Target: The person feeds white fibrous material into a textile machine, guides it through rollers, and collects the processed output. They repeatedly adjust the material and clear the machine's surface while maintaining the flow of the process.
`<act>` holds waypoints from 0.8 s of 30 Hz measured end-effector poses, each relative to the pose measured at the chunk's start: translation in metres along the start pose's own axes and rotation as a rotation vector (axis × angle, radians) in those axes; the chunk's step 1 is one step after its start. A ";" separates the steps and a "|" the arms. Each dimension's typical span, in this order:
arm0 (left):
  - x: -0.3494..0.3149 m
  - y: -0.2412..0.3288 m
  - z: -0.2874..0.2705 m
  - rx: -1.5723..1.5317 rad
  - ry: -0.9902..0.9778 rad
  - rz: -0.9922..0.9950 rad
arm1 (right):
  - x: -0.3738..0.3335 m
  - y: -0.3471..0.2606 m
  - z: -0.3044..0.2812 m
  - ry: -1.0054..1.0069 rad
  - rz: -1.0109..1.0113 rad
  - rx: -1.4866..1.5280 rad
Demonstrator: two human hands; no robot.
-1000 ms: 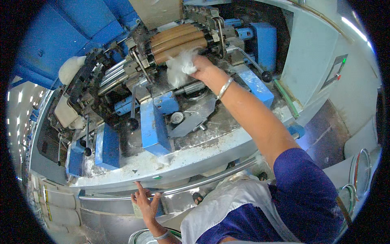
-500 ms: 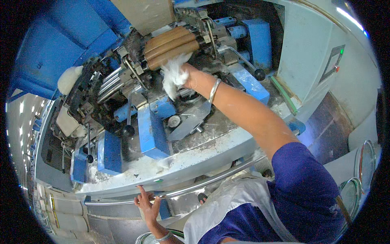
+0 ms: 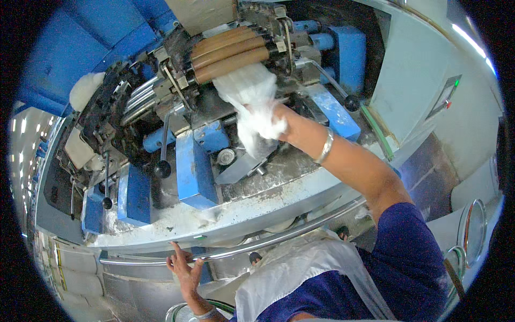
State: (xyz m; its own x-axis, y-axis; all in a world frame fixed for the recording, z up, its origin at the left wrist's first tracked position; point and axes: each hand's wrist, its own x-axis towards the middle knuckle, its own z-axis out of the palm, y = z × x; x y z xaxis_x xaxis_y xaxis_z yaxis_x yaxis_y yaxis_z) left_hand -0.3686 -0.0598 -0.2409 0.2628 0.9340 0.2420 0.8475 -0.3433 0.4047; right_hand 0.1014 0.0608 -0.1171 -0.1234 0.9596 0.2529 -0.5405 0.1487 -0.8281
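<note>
My right hand (image 3: 280, 121) is closed on a bunch of white cotton fibre (image 3: 249, 91), which spreads as a loose web up to the brown rollers (image 3: 232, 56) of the machine. The fibre hides most of my fingertips, and a tail of it hangs below the hand. Down at the left, my left hand (image 3: 185, 272) has its fingers apart and holds nothing. Its index finger points up to the machine's pale front panel (image 3: 155, 241), left of a small green button (image 3: 200, 237); whether the fingertip touches the panel, I cannot tell. The other fingers are beside the metal rail (image 3: 230, 255).
Black-knobbed levers (image 3: 162, 169) and blue blocks (image 3: 196, 172) stand along the machine bed. A grey metal plate (image 3: 236, 170) lies below the fibre. More white fibre (image 3: 86, 91) sits at the far left. A control panel (image 3: 444, 97) is on the right wall.
My right hand has moved right and toward me, drawing the white fibre out from the rollers into a longer web. My left hand stays near the front panel.
</note>
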 end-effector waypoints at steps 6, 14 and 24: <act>0.001 0.009 -0.004 -0.026 -0.014 -0.046 | -0.073 -0.042 0.053 -0.030 0.207 -1.455; 0.002 0.010 -0.005 0.008 -0.023 -0.033 | -0.182 -0.078 0.094 -0.647 0.325 -1.154; 0.003 0.019 -0.013 0.025 -0.021 0.022 | -0.244 -0.108 0.117 -0.817 0.149 -1.092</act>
State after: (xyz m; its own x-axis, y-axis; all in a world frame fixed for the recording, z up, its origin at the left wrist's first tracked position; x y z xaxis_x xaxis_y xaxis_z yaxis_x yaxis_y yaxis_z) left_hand -0.3579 -0.0651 -0.2209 0.2907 0.9282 0.2323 0.8528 -0.3614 0.3771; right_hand 0.0920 -0.2171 -0.0307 -0.7785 0.6268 0.0327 0.3983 0.5336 -0.7461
